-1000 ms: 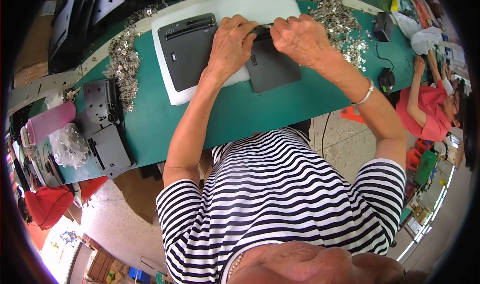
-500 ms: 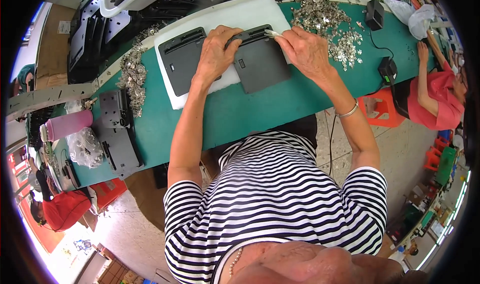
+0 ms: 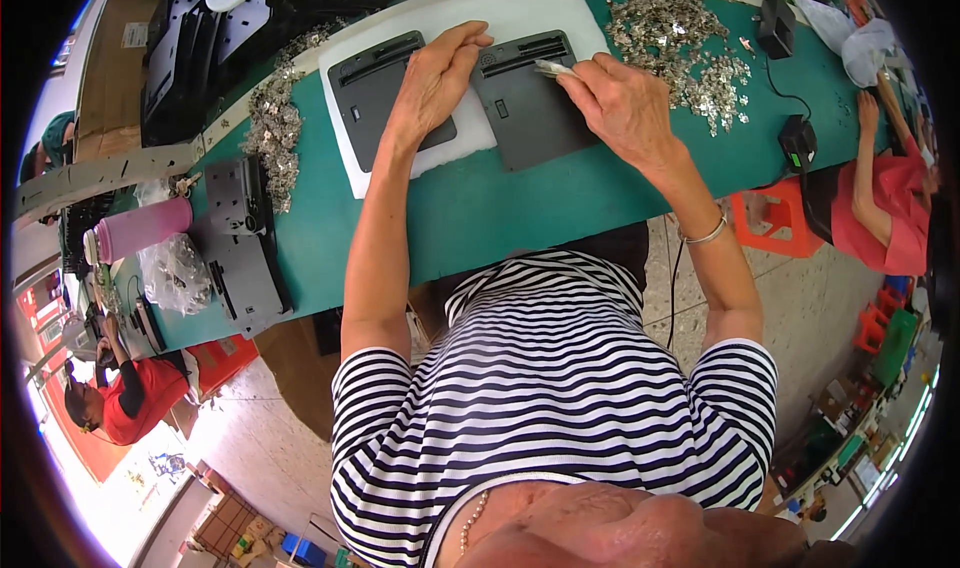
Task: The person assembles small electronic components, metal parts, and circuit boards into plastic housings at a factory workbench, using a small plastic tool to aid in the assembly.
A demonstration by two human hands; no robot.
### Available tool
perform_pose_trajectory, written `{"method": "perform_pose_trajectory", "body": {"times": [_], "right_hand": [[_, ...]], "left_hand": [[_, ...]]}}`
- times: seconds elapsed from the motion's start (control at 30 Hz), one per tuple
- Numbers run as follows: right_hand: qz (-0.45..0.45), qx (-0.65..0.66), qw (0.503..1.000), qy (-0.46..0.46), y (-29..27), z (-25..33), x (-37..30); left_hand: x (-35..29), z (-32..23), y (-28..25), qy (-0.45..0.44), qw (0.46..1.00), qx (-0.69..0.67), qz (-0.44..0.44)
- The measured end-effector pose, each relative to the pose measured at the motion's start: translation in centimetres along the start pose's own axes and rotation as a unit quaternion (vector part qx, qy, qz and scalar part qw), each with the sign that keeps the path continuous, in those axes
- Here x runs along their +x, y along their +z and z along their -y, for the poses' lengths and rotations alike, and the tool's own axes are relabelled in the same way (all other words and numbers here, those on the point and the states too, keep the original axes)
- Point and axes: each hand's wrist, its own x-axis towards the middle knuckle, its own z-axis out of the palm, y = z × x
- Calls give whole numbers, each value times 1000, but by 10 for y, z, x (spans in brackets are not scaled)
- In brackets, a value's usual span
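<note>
A dark grey flat panel (image 3: 535, 118) with a slotted strip along its far edge lies before me, partly on a white foam sheet (image 3: 553, 16). My right hand (image 3: 630, 103) pinches slim pale tweezers (image 3: 554, 69), their tips at the panel just below the strip. Between this panel and a similar dark panel (image 3: 362, 103) on the left is my left hand (image 3: 437, 83). Its fingers stretch out toward the far side, with nothing visible in them. That hand covers part of the left panel's right edge.
Small silvery metal clips heap at the right (image 3: 665, 28), with another pile of clips (image 3: 272, 138) at the left. More dark panels (image 3: 245, 268) lie beside a pink bottle (image 3: 145, 230) and plastic bag (image 3: 172, 273). A black adapter (image 3: 776, 28) stands at far right; co-workers sit on both sides.
My left hand has come off the right panel's edge and its fingers have straightened. The tweezers have moved from the strip to just below it. The whole view has shifted slightly.
</note>
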Motion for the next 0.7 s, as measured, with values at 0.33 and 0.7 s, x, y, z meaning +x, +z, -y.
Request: {"method": "perform_pose_trajectory", "body": {"times": [0.33, 0.7], "right_hand": [[3, -30, 996, -85, 11, 18, 16], [29, -54, 983, -173, 23, 16, 38]], "left_hand": [[-3, 1, -2, 25, 1000, 3, 16], [-3, 4, -1, 57, 998, 23, 7]]}}
